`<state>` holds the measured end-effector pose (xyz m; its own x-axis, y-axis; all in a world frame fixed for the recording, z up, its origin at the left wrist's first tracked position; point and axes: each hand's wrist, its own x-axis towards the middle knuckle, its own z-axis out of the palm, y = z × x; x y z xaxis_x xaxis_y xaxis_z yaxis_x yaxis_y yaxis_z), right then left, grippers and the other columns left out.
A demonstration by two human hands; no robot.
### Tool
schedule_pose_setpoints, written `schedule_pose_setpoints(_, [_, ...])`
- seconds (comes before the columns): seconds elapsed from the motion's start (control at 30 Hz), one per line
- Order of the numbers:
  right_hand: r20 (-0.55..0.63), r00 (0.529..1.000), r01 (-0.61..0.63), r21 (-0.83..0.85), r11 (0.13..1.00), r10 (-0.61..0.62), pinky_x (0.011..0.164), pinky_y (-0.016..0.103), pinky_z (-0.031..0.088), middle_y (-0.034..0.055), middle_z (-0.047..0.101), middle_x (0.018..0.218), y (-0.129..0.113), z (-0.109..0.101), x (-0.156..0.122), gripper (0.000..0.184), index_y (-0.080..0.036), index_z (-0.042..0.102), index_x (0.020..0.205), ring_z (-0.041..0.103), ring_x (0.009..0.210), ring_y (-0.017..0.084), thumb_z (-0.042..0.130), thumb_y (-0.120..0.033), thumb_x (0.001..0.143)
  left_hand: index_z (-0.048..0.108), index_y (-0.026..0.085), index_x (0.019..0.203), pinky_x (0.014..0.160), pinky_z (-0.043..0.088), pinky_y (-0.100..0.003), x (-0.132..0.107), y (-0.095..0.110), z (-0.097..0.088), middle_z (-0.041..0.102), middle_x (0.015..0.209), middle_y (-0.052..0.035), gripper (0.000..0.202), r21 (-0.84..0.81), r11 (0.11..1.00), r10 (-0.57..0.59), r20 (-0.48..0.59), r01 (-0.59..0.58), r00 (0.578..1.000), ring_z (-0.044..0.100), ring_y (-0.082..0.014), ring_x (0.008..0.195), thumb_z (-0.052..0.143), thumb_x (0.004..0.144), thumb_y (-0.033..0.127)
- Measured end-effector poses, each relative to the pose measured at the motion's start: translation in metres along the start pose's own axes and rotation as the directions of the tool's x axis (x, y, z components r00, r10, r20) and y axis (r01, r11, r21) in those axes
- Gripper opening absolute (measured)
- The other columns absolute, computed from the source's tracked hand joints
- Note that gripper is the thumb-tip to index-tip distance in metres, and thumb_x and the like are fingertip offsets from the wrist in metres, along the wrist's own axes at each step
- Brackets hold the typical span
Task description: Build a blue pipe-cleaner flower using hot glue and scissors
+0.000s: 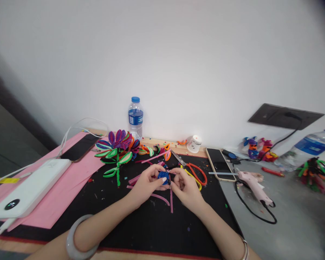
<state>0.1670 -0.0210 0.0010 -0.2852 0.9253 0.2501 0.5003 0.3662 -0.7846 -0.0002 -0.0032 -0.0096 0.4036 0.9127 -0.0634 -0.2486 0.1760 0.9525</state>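
Observation:
Over the black mat, my left hand (148,181) is closed around a small blue, rounded piece (162,175), fuzzy like coiled pipe cleaner. My right hand (186,186) meets it from the other side, its fingers pinched at a thin black strand (169,172) on the blue piece; the fingertips partly hide both. Pink-purple pipe cleaners (162,198) lie under and around my hands. Just beyond my right hand are orange-handled scissors (196,171), blades open, and a yellow-handled tool (197,183) partly covered by the hand.
Pipe-cleaner flowers (117,153) lie back left, before a water bottle (135,117). A power bank (29,189) and a phone (79,147) rest on pink sheets (66,196). To the right are a paper cup (194,143), another phone (219,164) and a corded glue gun (254,187).

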Motion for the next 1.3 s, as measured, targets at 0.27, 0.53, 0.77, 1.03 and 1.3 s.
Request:
schedule_pose_setpoints(0.27, [-0.009,1.0,-0.025,0.064,0.998,0.025,0.047,0.02,0.03,-0.0071,0.035,0.057,0.004,0.003,-0.001,0.022,-0.02,0.047,0.101,0.035,0.049,0.009,0.048,-0.017,0.08,0.052,0.019,0.091,0.068,0.054,-0.036,0.0,-0.003,-0.001,0.051,0.074,0.0042,0.026,-0.01,1.0,0.008,-0.022,-0.008,1.0,0.063,-0.0139,0.065,0.064,0.07,0.028])
schedule_pose_setpoints(0.53, [-0.108,0.993,-0.026,0.147,0.989,0.042,0.048,0.02,0.034,-0.0011,0.045,0.077,0.003,0.012,0.0,0.022,-0.02,0.049,0.095,0.04,0.057,0.009,0.049,-0.011,0.074,0.049,0.02,0.095,0.069,0.054,-0.033,-0.001,0.001,0.001,0.051,0.077,0.0039,0.029,0.029,0.999,0.014,-0.033,-0.013,0.999,0.063,-0.013,0.068,0.063,0.071,0.028])
schedule_pose_setpoints(0.77, [-0.086,0.993,-0.053,0.297,0.953,0.082,0.049,0.019,0.039,0.0016,0.05,0.088,0.001,0.019,-0.003,0.023,-0.021,0.044,0.097,0.048,0.065,0.01,0.043,-0.011,0.077,0.044,0.02,0.101,0.053,0.049,-0.023,-0.001,0.002,0.002,0.056,0.075,0.0019,0.033,0.153,0.988,0.033,-0.05,-0.025,0.998,0.062,-0.0122,0.058,0.06,0.073,0.028])
schedule_pose_setpoints(1.03, [-0.082,0.989,-0.083,0.354,0.932,0.12,0.052,0.021,0.04,0.0015,0.054,0.086,0.003,0.021,-0.003,0.019,-0.02,0.043,0.094,0.051,0.063,0.009,0.046,-0.012,0.077,0.046,0.017,0.097,0.056,0.048,-0.024,0.0,0.002,0.002,0.053,0.062,0.0048,0.035,0.196,0.978,0.08,-0.075,-0.064,0.994,0.058,-0.0114,0.058,0.064,0.068,0.025])
schedule_pose_setpoints(1.3, [-0.105,0.99,-0.055,0.317,0.947,0.092,0.055,0.022,0.043,0.0009,0.055,0.081,0.001,0.018,-0.003,0.02,-0.02,0.045,0.094,0.053,0.065,0.01,0.045,-0.011,0.076,0.046,0.016,0.096,0.06,0.05,-0.027,-0.001,0.004,0.002,0.057,0.065,0.0033,0.037,0.154,0.988,0.023,-0.079,-0.011,0.997,0.061,-0.0129,0.062,0.066,0.066,0.027])
